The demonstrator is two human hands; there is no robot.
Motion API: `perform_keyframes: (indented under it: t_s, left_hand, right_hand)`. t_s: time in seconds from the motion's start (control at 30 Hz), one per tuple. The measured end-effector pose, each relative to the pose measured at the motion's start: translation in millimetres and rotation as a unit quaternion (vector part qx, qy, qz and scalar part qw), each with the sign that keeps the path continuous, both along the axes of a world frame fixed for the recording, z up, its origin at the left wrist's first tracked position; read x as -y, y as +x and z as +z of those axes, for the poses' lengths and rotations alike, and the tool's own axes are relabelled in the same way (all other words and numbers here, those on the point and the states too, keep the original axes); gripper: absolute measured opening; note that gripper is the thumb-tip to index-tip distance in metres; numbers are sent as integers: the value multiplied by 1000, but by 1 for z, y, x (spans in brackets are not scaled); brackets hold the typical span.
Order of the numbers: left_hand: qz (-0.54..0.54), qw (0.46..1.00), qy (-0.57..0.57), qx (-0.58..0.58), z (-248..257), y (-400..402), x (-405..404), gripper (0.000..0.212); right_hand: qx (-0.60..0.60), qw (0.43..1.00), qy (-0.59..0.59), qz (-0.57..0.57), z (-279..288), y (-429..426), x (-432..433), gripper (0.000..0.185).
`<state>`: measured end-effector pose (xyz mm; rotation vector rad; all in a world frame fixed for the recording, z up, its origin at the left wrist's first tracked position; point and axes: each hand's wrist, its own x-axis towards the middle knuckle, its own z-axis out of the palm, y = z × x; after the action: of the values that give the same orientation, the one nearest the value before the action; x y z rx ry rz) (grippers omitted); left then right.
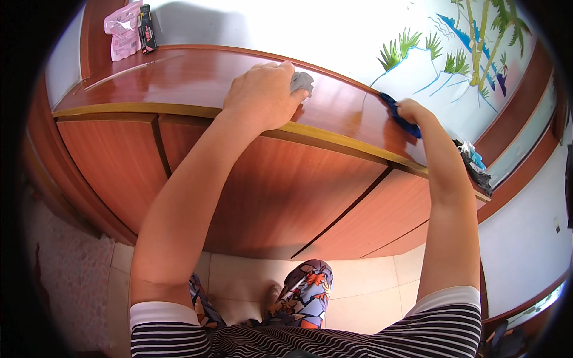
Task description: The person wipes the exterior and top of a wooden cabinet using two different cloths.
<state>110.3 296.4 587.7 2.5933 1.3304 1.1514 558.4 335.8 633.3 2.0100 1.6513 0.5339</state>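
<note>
My left hand (264, 95) is closed around a crumpled grey cloth (302, 84), held at the middle of a glossy reddish-brown wooden cabinet top (201, 80). Farther right, my right hand (411, 112) grips a dark blue cloth (399, 117). That cloth lies across the cabinet top near its back edge, by the wall. Part of the grey cloth is hidden behind my left fingers and palm.
At the far left a pink pouch (123, 33) and a narrow black box (147, 29) stand against the wall. Near them lies a thin pale stick (118, 75). Black and blue plastic bags (475, 163) sit at the right end. Cabinet doors (286, 192) fall away below the yellowish front edge.
</note>
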Motion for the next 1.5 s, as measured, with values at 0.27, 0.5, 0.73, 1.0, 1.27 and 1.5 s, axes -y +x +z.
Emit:
perform_keyframes:
  t_s: [0.27,0.5,0.73,1.0,1.27,1.5]
  left_hand:
    - [-19,996,-42,80,2,-2,-7,45]
    - [-84,914,-81,389,19,-49,-30,54]
    - [-34,853,-136,502,4,-99,-80,42]
    - [-64,850,-192,486,5,-119,-91,39]
    - [-21,895,-195,401,10,-116,-70,43]
    - [-78,851,-230,465,16,-114,-64,42]
  right_hand:
    - [-203,957,206,-21,-23,36,123,31]
    - [-256,898,358,21,-11,6,150,29]
    - [-352,822,354,273,44,-249,102,33]
    - [-288,887,179,313,-28,-393,48,31]
    - [-128,951,109,257,-32,-180,106,24]
    - [-6,974,226,-25,-56,123,250,34]
